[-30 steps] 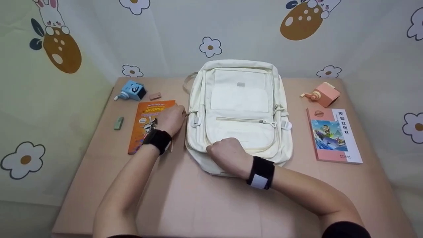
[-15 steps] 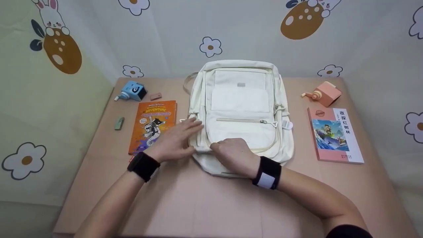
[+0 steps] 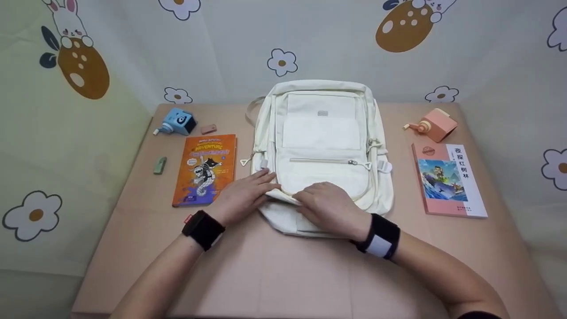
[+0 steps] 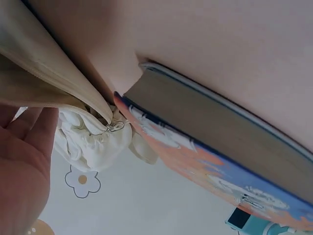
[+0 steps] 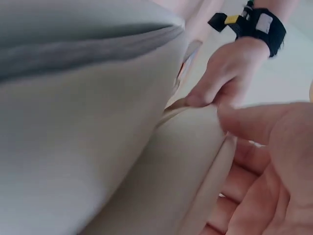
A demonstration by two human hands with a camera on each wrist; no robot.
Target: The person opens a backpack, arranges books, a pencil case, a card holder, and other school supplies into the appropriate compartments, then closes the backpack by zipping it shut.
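A cream-white backpack (image 3: 319,128) lies on its back on the table, front pockets facing up. My left hand (image 3: 243,195) is at its lower left corner. In the right wrist view that hand's thumb presses on the edge of the front compartment, pinching the fabric. My right hand (image 3: 334,208) pinches the lower edge of the same compartment, thumb on one side and fingers on the other. In the left wrist view the zipper edge (image 4: 63,81) stands apart along the side, showing a tan lining. A metal zipper pull (image 3: 245,162) hangs at the left side.
Left of the bag lie an orange comic book (image 3: 206,170), a blue crank sharpener (image 3: 177,122), a pink eraser (image 3: 208,129) and a green eraser (image 3: 160,165). To the right are a pink crank sharpener (image 3: 436,125) and a pink-and-white book (image 3: 449,181). A patterned curtain (image 3: 239,53) stands behind.
My left hand has let go of the zipper pull at the bag's left side and come down to the lower left corner. My right hand has shifted slightly right along the lower edge.
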